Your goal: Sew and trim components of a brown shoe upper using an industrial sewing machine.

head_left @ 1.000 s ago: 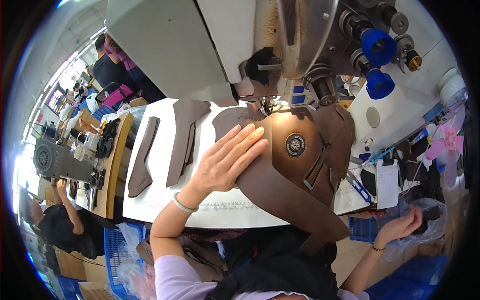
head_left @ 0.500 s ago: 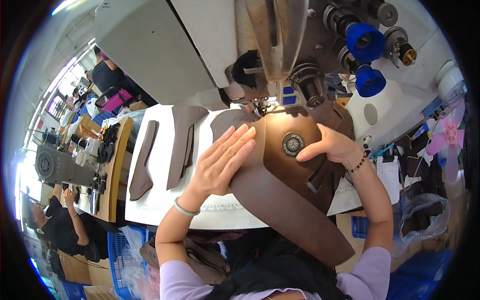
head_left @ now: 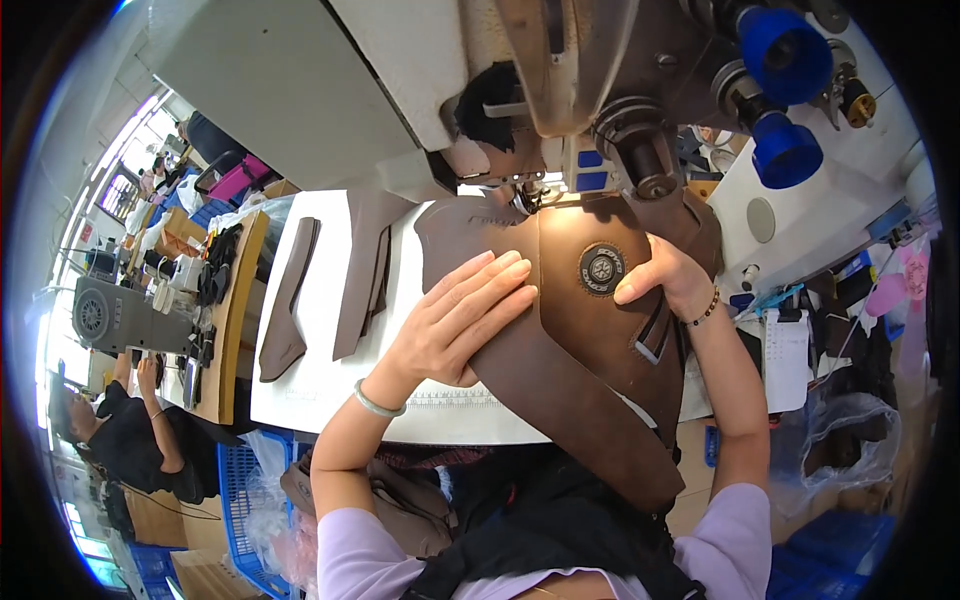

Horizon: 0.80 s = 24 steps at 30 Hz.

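Note:
A large brown leather panel (head_left: 580,350) with a round dark badge (head_left: 601,268) lies on the white table (head_left: 330,400), its far edge under the head of a sewing machine (head_left: 570,90). My left hand (head_left: 455,320) lies flat on the panel's left part, fingers together and pointing right. My right hand (head_left: 665,280) rests on the panel's right side, next to the badge, thumb on top and fingers around the edge. The panel's near end hangs over the table's front edge toward my lap.
Several cut brown leather strips (head_left: 285,300) lie on the table's left part. Blue knobs (head_left: 785,60) stick out of the machine at upper right. A blue crate (head_left: 235,500) stands below the table at left. Another person (head_left: 120,430) sits at a further machine at far left.
My right hand has come up from low at my right side and settled on the panel beside the badge. The left hand has stayed flat on the leather.

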Tool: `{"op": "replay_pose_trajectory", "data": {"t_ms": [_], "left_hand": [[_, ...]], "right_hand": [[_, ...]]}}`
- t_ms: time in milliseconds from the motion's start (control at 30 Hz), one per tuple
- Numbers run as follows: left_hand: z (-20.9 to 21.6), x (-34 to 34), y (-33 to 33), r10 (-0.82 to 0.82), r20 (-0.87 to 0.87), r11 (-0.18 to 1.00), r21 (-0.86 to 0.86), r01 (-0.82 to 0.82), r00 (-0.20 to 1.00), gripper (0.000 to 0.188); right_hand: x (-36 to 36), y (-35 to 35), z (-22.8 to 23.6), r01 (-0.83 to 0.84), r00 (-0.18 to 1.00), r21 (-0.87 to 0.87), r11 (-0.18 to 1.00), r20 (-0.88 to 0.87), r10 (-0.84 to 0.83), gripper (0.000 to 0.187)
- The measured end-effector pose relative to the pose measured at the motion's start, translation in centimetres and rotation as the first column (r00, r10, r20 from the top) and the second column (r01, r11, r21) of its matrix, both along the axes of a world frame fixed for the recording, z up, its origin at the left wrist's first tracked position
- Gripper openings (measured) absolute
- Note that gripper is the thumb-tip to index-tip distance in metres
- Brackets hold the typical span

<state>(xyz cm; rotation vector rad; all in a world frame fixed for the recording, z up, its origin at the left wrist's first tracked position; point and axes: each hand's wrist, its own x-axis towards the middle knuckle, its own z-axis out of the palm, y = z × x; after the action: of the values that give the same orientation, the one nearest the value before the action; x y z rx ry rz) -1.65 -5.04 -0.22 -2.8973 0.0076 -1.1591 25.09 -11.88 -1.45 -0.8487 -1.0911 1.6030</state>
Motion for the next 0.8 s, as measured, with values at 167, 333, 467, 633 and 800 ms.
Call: {"op": "replay_pose_trajectory", "data": {"t_ms": [167,333,467,633,800], "left_hand": [[-1.2,0.5,0.3,-0.044,0.133,0.999,0.021,0.042,0.990,0.036],[-1.5,0.7,0.8,-0.038,0.121,0.989,0.146,0.020,0.992,0.035],[-1.4,0.8,0.9,-0.055,0.118,0.990,0.138,0.038,0.992,0.032],[-2.0,1.1,0.7,-0.057,0.194,0.989,0.143,0.029,0.979,0.028],[-1.7,1.1,0.5,-0.033,0.150,0.978,0.206,0.001,0.988,0.024]], "right_hand": [[-0.1,0.0,-0.9,-0.030,1.000,-0.007,1.000,-0.002,0.030,0.061],[-0.2,0.1,-1.6,-0.031,0.999,-0.014,0.999,-0.042,0.031,0.057],[0.1,0.6,-2.7,-0.042,0.995,-0.021,0.999,-0.091,0.039,0.058],[-0.2,0.5,-2.0,-0.018,0.999,0.004,1.000,-0.039,0.018,0.057],[-0.2,0.4,-1.9,-0.056,0.997,0.022,0.998,-0.058,0.057,0.055]]}}
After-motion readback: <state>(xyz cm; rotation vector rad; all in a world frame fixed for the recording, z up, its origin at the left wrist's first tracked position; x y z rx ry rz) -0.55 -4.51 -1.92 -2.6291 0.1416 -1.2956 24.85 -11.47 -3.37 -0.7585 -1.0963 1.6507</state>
